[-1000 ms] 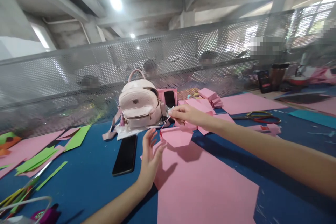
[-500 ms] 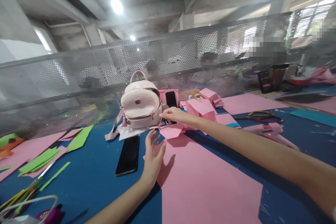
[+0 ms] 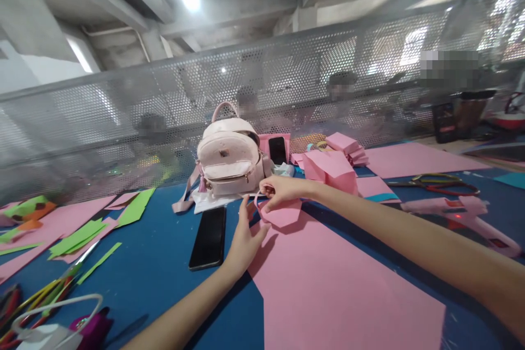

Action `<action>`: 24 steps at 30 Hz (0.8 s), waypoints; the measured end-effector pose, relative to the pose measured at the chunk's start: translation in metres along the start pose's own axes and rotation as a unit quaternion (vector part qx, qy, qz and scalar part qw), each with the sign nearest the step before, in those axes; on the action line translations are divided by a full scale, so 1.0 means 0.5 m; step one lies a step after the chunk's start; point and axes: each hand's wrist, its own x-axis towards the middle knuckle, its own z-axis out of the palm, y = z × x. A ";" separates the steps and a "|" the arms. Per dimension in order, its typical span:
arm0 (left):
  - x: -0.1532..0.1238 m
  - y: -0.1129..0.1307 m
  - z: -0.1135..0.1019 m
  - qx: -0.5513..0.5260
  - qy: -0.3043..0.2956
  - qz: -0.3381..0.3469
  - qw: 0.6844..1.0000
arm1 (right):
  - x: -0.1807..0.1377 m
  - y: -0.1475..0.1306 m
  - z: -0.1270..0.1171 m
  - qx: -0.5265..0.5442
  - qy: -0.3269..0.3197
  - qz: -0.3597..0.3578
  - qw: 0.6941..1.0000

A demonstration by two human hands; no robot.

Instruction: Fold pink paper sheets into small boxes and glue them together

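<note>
My right hand (image 3: 282, 191) reaches in from the right with its fingers curled, pinching the curled-up edge of a small pink paper piece (image 3: 289, 214). That piece rests on the far end of a large pink paper sheet (image 3: 348, 284), which covers the near middle of the blue table. Just left of the small piece is my left hand (image 3: 244, 238), its thumb and fingers apart, with nothing visible in them. Whether its fingertips touch the paper, I cannot tell. A black phone (image 3: 208, 238) lies beside my left hand.
Behind the hands stand a pale pink backpack (image 3: 227, 161) and folded pink paper (image 3: 330, 169). Rightward lie a pink glue gun (image 3: 463, 213) and scissors (image 3: 438, 181). Green paper (image 3: 77, 238) and tools (image 3: 49, 295) are at left. A perforated metal screen (image 3: 184, 98) runs along the back.
My right hand has come lower and nearer, fingers now curled at the small paper's edge. My left hand has moved slightly toward it. The view has shifted a little left.
</note>
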 end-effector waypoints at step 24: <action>0.053 0.022 0.028 -0.020 -0.002 -0.074 0.997 | -0.039 -0.031 -0.040 0.052 0.074 -0.033 0.995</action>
